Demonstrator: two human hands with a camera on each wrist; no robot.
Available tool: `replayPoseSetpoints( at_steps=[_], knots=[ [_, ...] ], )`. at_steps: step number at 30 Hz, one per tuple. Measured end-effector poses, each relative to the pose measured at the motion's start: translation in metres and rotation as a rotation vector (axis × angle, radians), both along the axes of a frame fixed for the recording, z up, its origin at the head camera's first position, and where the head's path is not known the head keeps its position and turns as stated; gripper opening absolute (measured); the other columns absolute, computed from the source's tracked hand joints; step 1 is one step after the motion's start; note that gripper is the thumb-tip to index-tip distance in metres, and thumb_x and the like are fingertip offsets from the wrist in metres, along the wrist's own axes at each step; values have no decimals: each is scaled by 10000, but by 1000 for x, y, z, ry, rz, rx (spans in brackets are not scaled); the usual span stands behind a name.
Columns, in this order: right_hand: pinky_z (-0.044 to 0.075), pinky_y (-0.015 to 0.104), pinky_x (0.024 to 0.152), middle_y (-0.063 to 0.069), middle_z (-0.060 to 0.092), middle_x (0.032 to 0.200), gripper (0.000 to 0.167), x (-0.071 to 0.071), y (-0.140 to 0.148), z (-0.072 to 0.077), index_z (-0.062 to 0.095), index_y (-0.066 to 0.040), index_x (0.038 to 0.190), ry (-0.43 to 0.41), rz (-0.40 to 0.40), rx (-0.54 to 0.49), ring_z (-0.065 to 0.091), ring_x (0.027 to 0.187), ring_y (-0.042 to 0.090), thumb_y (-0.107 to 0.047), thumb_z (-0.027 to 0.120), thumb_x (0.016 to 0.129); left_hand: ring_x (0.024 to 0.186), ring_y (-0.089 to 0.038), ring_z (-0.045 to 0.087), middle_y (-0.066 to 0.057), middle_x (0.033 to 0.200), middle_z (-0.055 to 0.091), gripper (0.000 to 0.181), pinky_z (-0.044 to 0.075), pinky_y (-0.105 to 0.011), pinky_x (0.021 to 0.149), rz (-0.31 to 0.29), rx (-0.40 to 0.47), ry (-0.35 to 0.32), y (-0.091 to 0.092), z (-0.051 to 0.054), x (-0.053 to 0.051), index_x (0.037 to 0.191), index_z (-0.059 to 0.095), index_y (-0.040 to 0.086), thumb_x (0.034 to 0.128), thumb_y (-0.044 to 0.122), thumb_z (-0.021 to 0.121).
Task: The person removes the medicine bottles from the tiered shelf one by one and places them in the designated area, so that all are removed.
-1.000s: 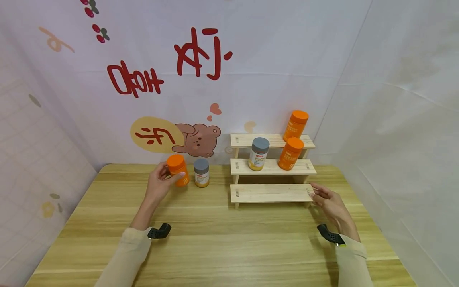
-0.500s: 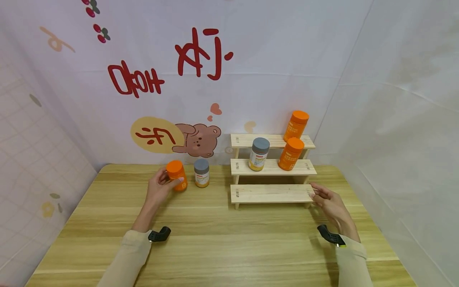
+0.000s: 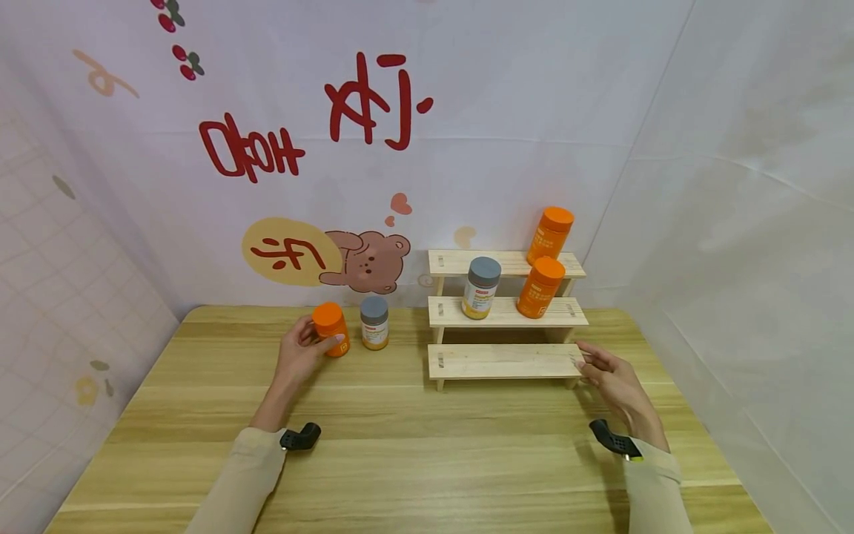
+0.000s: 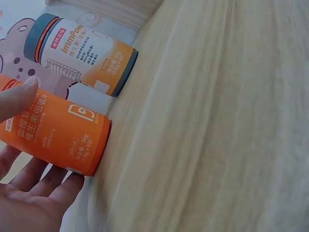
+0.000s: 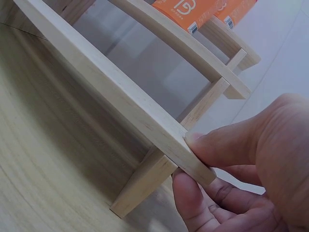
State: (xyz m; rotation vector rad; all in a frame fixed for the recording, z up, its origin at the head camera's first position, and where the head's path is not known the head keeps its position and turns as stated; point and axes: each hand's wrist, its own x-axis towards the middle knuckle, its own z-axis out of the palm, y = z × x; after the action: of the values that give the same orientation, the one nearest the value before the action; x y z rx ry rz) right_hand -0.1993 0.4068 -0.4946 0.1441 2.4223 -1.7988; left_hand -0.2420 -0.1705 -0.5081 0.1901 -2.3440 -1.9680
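On the wooden table at the left, my left hand (image 3: 296, 357) holds an orange vitamin bottle (image 3: 331, 331), thumb on one side and fingers on the other. The bottle (image 4: 63, 130) stands upright with its base at the tabletop. Just right of it, apart, stands a grey-lidded vitamin bottle (image 3: 375, 326). My right hand (image 3: 617, 380) pinches the right end of the lowest board (image 3: 503, 361) of a three-step wooden rack. In the right wrist view, the thumb presses on top of that board (image 5: 123, 104) and fingers lie below it.
The middle step (image 3: 440, 311) bears a grey-lidded bottle (image 3: 481, 289) at left and an orange bottle (image 3: 542, 289) at right. Another orange bottle (image 3: 551, 236) stands on the top step (image 3: 460, 261). A printed cloth wall (image 3: 507, 133) rises behind the table (image 3: 427, 460).
My left hand has lowered the orange bottle slightly to the tabletop, mostly in the first half second. The right hand and the rack have stayed in place.
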Motion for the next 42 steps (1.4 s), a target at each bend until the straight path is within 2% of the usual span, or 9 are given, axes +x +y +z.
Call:
replayPoseSetpoints(
  at_steps=[13,18,24,28,35,42],
  knots=[
    [584,242,900,7,549,1292,635,-1,0,-1,318,-66,1608,-12,-6,40,609,1033,-20,-204,595,1054,1446,-344,470,-176,1512,535,681,370,-499,1226,-18,-15,-4,1,-2,-4,1485,472,97,910,245,805],
    [583,243,902,-9,552,1286,645,-1,0,-1,314,-58,1608,-8,-2,30,612,1038,-23,-211,601,1051,1434,-347,477,-170,1527,510,748,385,-494,1217,-42,-20,2,1,3,-1,1532,413,118,912,275,802],
    [583,236,893,-46,558,1249,643,0,1,-1,317,-31,1601,5,1,21,610,1028,-30,-204,601,1050,1506,-358,384,-177,1603,406,853,313,-498,1258,-68,21,10,-3,15,3,1607,311,164,917,293,795],
    [583,230,892,-50,555,1240,638,-1,1,-2,318,-19,1597,12,1,21,608,1026,-37,-197,597,1052,1520,-341,347,-179,1613,384,865,251,-485,1287,-71,14,53,-3,24,4,1615,300,153,917,280,795],
    [585,234,883,-59,575,1200,637,-1,1,-2,313,-15,1598,7,-5,12,610,1007,-13,-181,596,1051,1544,-297,294,-181,1632,347,854,202,-495,1301,-112,14,149,-2,37,5,1614,301,151,920,231,792],
    [583,246,897,-14,569,1266,645,-1,-1,0,315,-57,1608,-6,-2,21,602,1035,-19,-211,602,1051,1542,-258,292,-93,1610,383,827,199,-494,1303,-130,-33,242,2,47,6,1600,344,214,911,232,801]
  ],
)
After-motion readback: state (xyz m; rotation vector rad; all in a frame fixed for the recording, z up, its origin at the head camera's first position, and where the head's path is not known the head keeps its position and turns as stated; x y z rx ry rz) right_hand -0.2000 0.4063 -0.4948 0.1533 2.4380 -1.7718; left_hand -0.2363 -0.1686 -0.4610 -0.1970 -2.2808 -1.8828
